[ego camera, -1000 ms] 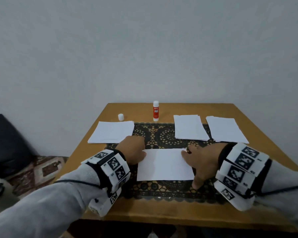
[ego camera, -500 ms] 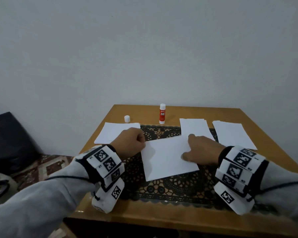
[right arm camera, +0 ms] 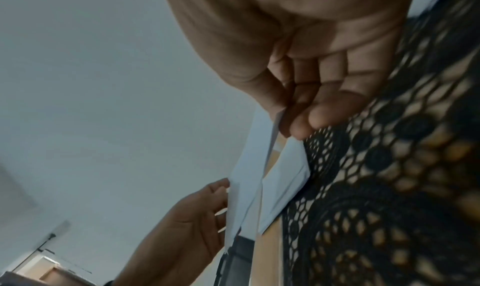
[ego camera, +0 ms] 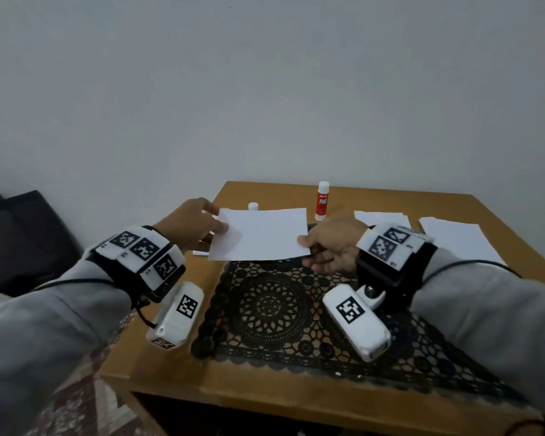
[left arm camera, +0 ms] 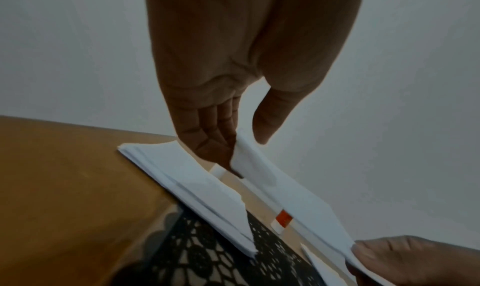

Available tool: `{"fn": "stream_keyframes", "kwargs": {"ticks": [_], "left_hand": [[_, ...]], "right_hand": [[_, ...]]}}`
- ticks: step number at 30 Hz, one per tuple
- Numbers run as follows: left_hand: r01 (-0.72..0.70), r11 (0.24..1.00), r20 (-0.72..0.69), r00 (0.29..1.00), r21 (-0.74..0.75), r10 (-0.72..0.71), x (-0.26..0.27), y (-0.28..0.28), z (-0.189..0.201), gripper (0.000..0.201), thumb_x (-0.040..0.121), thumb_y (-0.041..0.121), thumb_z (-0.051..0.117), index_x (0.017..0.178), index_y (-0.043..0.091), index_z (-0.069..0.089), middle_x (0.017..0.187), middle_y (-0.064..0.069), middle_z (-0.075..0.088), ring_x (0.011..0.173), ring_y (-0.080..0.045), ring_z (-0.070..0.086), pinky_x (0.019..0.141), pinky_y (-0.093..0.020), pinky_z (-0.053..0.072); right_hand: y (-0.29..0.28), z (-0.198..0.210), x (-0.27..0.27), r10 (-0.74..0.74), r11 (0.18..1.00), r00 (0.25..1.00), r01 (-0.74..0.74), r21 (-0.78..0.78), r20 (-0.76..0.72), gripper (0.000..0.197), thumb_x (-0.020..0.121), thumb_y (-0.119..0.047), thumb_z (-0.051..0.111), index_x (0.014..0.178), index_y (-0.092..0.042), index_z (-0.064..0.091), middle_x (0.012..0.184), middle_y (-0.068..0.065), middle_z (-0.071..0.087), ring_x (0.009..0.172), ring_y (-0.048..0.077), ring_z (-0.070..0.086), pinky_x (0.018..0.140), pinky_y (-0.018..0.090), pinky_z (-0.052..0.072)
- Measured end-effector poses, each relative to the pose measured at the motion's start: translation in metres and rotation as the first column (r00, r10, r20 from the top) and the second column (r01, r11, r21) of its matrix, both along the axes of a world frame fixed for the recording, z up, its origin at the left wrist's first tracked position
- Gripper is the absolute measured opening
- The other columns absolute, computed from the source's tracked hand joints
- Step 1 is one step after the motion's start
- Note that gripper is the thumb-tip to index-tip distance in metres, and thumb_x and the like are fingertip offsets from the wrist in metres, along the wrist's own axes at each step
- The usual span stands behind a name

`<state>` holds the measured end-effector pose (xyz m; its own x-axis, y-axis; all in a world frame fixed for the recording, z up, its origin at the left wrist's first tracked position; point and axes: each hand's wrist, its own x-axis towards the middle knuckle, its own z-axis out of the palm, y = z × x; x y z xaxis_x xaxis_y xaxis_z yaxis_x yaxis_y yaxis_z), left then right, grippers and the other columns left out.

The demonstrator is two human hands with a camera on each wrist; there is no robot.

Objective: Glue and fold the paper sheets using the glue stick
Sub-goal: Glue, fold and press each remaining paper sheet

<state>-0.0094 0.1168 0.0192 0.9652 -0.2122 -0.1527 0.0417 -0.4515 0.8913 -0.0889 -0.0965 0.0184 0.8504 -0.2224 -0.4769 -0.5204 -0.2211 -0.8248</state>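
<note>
A white paper sheet [ego camera: 260,234] hangs in the air above the table's left half, held by both hands. My left hand [ego camera: 199,223] pinches its left edge between thumb and fingers [left arm camera: 221,146]. My right hand [ego camera: 328,247] pinches its right edge; in the right wrist view the thumb and fingers [right arm camera: 298,122] close on the sheet [right arm camera: 246,187]. A red-and-white glue stick [ego camera: 322,201] stands uncapped at the table's far edge, and its white cap [ego camera: 253,206] sits to the left of it. Under the sheet lies a stack of paper [left arm camera: 187,179].
A black lace mat [ego camera: 274,306] covers the middle of the wooden table [ego camera: 170,369]. Two more paper stacks [ego camera: 381,217] [ego camera: 456,239] lie at the right. A dark bag [ego camera: 22,237] stands on the floor to the left.
Both hands have lifted the sheet off the mat and carried it up and to the left, over the left paper stack. The head view has shifted left.
</note>
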Motion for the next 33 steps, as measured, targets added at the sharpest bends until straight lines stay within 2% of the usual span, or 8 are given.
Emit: {"fn": "stream_keyframes", "kwargs": {"ticks": [4, 8, 13, 17, 21, 25, 29, 33], "left_hand": [[-0.103, 0.989, 0.158, 0.984, 0.108, 0.085, 0.022, 0.012, -0.01, 0.028, 0.083, 0.0, 0.065, 0.105, 0.01, 0.051, 0.09, -0.016, 0.062, 0.081, -0.03, 0.064, 0.073, -0.043, 0.058], [-0.13, 0.973, 0.212, 0.973, 0.191, 0.089, 0.045, 0.02, -0.017, 0.022, 0.081, 0.004, 0.07, 0.092, 0.013, 0.054, 0.089, -0.016, 0.065, 0.08, -0.029, 0.065, 0.072, -0.042, 0.058], [-0.127, 0.945, 0.275, 0.961, 0.302, 0.042, 0.067, 0.018, -0.021, 0.023, 0.079, 0.006, 0.073, 0.086, 0.016, 0.052, 0.091, -0.014, 0.065, 0.074, -0.027, 0.066, 0.065, -0.035, 0.056], [-0.095, 0.899, 0.298, 0.954, 0.427, -0.041, 0.076, 0.01, -0.026, 0.016, 0.081, 0.007, 0.069, 0.073, 0.018, 0.06, 0.097, -0.01, 0.066, 0.077, -0.023, 0.062, 0.065, -0.029, 0.05], [-0.047, 0.815, 0.26, 0.957, 0.578, -0.129, 0.075, 0.005, -0.032, 0.006, 0.087, 0.014, 0.063, 0.089, 0.013, 0.069, 0.102, -0.005, 0.065, 0.087, -0.019, 0.057, 0.071, -0.028, 0.043], [0.159, 0.726, 0.097, 0.95, 0.669, -0.297, 0.065, 0.011, -0.029, 0.041, 0.082, 0.029, 0.073, 0.118, 0.017, 0.059, 0.116, -0.001, 0.053, 0.11, -0.023, 0.053, 0.092, -0.035, 0.045], [0.242, 0.548, 0.015, 0.907, 0.801, -0.422, 0.058, 0.013, -0.032, 0.065, 0.077, 0.03, 0.077, 0.134, 0.027, 0.046, 0.139, -0.004, 0.043, 0.12, -0.023, 0.046, 0.1, -0.035, 0.04], [0.161, 0.559, 0.109, 0.901, 0.813, -0.419, 0.055, 0.011, -0.038, 0.052, 0.08, 0.024, 0.074, 0.127, 0.026, 0.052, 0.136, -0.005, 0.046, 0.119, -0.023, 0.045, 0.096, -0.031, 0.038]], "right_hand": [[0.021, -0.008, 0.028, 0.036, 0.997, 0.999, -0.036, -0.074, -0.006, 0.022, 0.101, -0.012, 0.047, 0.119, 0.0, 0.051, 0.072, 0.009, 0.057, 0.058, 0.015, 0.056, 0.05, 0.023, 0.048], [0.031, -0.011, 0.054, 0.099, 0.983, 0.994, -0.106, -0.15, -0.051, 0.028, 0.102, -0.013, 0.044, 0.125, 0.002, 0.049, 0.073, 0.009, 0.056, 0.057, 0.015, 0.056, 0.041, 0.021, 0.048], [0.027, -0.015, 0.082, 0.125, 0.954, 0.989, -0.142, -0.264, -0.081, 0.021, 0.1, -0.021, 0.051, 0.103, 0.0, 0.055, 0.071, 0.009, 0.059, 0.052, 0.017, 0.057, 0.039, 0.022, 0.05], [0.026, -0.028, 0.094, 0.173, 0.918, 0.979, -0.199, -0.343, -0.105, 0.027, 0.1, -0.021, 0.05, 0.079, -0.004, 0.048, 0.067, 0.01, 0.055, 0.047, 0.017, 0.054, 0.036, 0.021, 0.046], [0.024, -0.032, 0.095, 0.2, 0.878, 0.978, -0.208, -0.431, -0.064, 0.029, 0.096, -0.027, 0.058, 0.079, -0.004, 0.05, 0.054, 0.009, 0.06, 0.032, 0.016, 0.053, 0.047, 0.028, 0.053], [0.023, -0.024, 0.077, 0.385, 0.694, 0.923, -0.288, -0.66, 0.001, 0.033, 0.088, -0.034, 0.068, 0.084, -0.006, 0.05, 0.078, 0.009, 0.064, 0.069, 0.023, 0.064, 0.076, 0.041, 0.057], [0.028, -0.021, 0.057, 0.595, 0.495, 0.803, -0.407, -0.767, -0.042, 0.052, 0.08, -0.043, 0.074, 0.109, -0.014, 0.043, 0.097, 0.002, 0.055, 0.081, 0.017, 0.055, 0.064, 0.032, 0.05], [0.029, -0.033, 0.058, 0.706, 0.271, 0.703, -0.376, -0.886, -0.082, 0.033, 0.088, -0.039, 0.065, 0.107, -0.014, 0.053, 0.105, 0.004, 0.058, 0.093, 0.02, 0.054, 0.076, 0.033, 0.047]]}}
